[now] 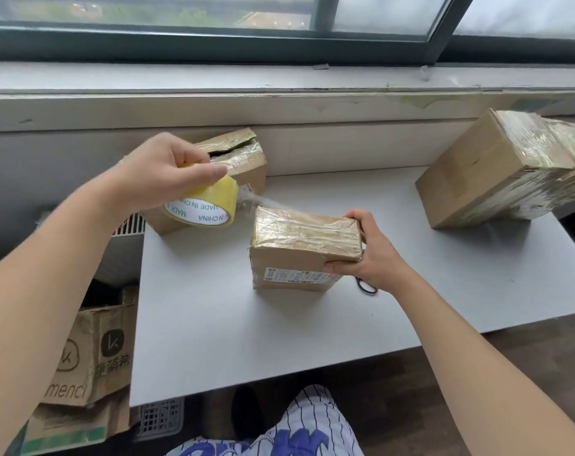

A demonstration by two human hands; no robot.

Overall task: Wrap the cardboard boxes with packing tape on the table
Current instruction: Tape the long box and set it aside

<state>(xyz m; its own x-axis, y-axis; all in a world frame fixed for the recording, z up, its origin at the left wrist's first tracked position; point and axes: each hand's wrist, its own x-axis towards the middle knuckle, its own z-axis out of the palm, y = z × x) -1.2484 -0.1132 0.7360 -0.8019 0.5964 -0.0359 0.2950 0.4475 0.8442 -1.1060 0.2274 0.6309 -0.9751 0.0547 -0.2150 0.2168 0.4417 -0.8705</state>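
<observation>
While tape is drawn: left hand (167,166) grips the roll (202,204) above the table (213,324); a strand (250,200) runs to the small box (299,238).
Right hand (368,255): clasps that box's right end, fingers over the top, thumb at the front.
Small box: stands mid-table, top taped.
Risk: strand looks narrow and bunched; it may fold on itself or stick crooked. Box may slide if the grip slackens.
Scissors (366,287): half hidden under the right hand; a snag hazard.
Containers: rear box (243,159) split along its top, contents unseen; large box (496,172) sealed; floor cartons (92,357), contents cannot be told.
</observation>
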